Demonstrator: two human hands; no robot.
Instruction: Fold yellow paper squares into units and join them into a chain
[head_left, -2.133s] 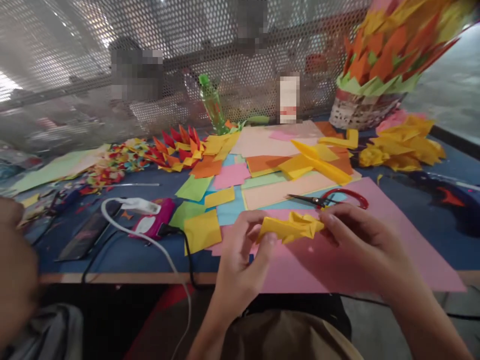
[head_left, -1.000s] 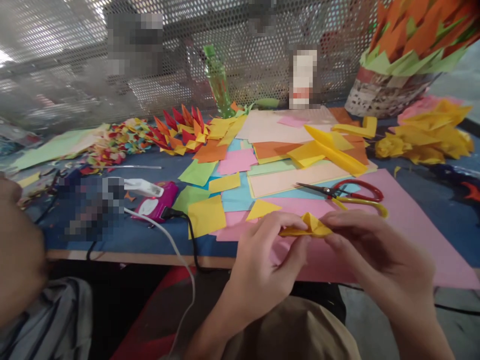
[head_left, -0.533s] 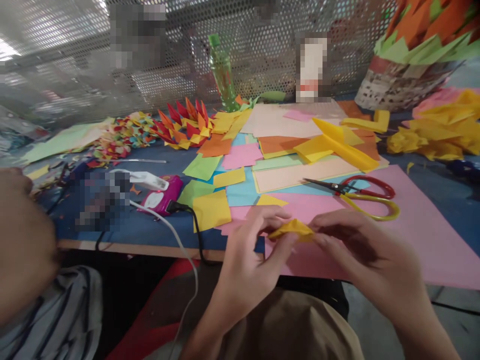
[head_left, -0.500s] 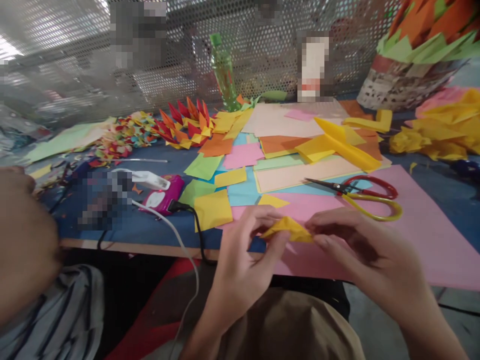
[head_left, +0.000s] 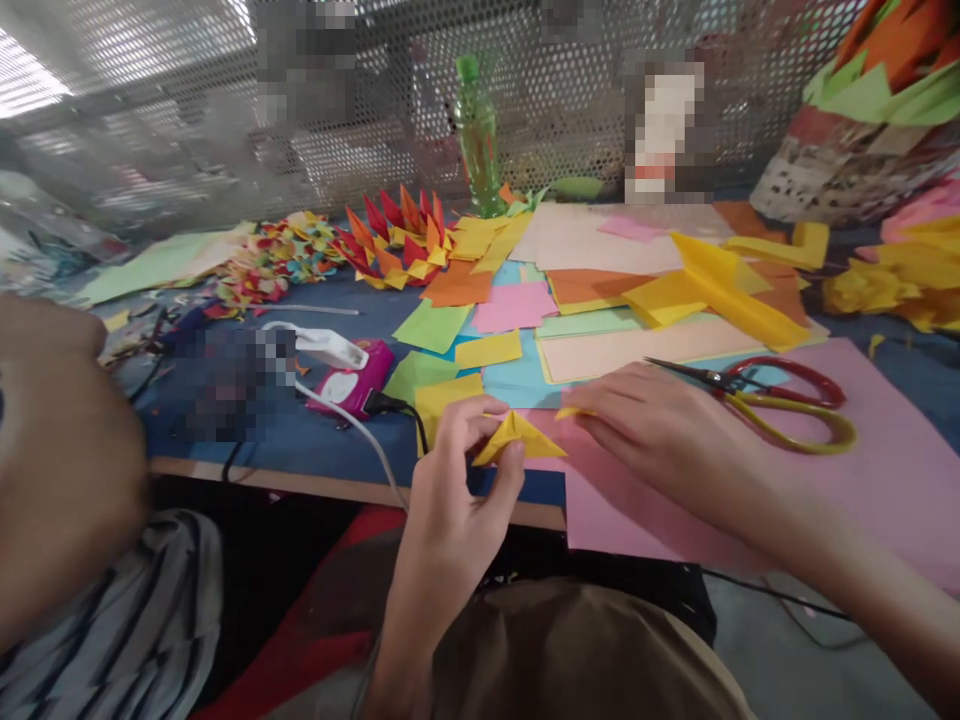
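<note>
Left grip [head_left: 450,498] pinches paper [head_left: 534,441]; table-edge [head_left: 541,516] near

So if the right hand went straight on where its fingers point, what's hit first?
Right hand: probably the folded yellow paper in the left hand. It might pass just beyond; depth is unclear.

The right hand [head_left: 652,425] has let go of the yellow fold [head_left: 534,440] and slid left and a bit farther, now covering most of a yellow scrap [head_left: 574,412]. Left hand [head_left: 461,495]'s got the fold solo now.
</note>
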